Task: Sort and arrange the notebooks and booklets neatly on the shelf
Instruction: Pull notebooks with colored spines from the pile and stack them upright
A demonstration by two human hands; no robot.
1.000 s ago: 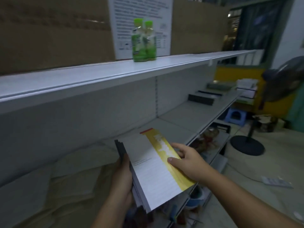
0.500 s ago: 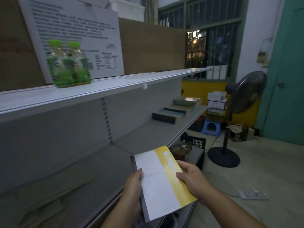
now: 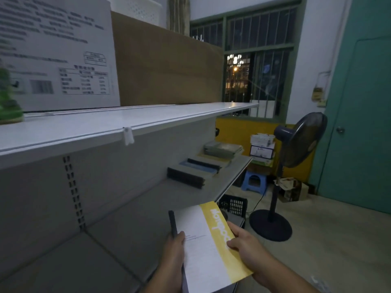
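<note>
The stack of booklets (image 3: 203, 246) is held in both hands over the front edge of the lower shelf (image 3: 118, 229), white cover with a yellow band uppermost, dark page edges showing on its left side. The left hand (image 3: 172, 252) grips that left side, thumb laid on the cover; the rest of its fingers are hidden beneath. The right hand (image 3: 245, 248) pinches the yellow band, thumb on top and fingers (image 3: 235, 227) curled round the right edge.

Beyond the fingers, farther along the same grey shelf, lie a black notebook pile (image 3: 186, 178), then a blue-covered pile (image 3: 201, 166), then a grey-green pile (image 3: 222, 149) at the far end. Above the fingers runs the white upper shelf (image 3: 105, 125), carrying a cardboard box (image 3: 165, 66) with a printed label (image 3: 57, 53) and, at the far left, a blurred green bottle (image 3: 8, 106). Right of the fingers, on the floor, are a black crate (image 3: 233, 205), a blue stool (image 3: 255, 181), a standing fan (image 3: 296, 142), stacked cartons (image 3: 262, 146), a barred window (image 3: 258, 60) and a teal door (image 3: 364, 123).

Against half a second ago, the hold is unchanged, but the view has swung right: the bottles have slid to the left edge and the shelved piles appear nearer.
</note>
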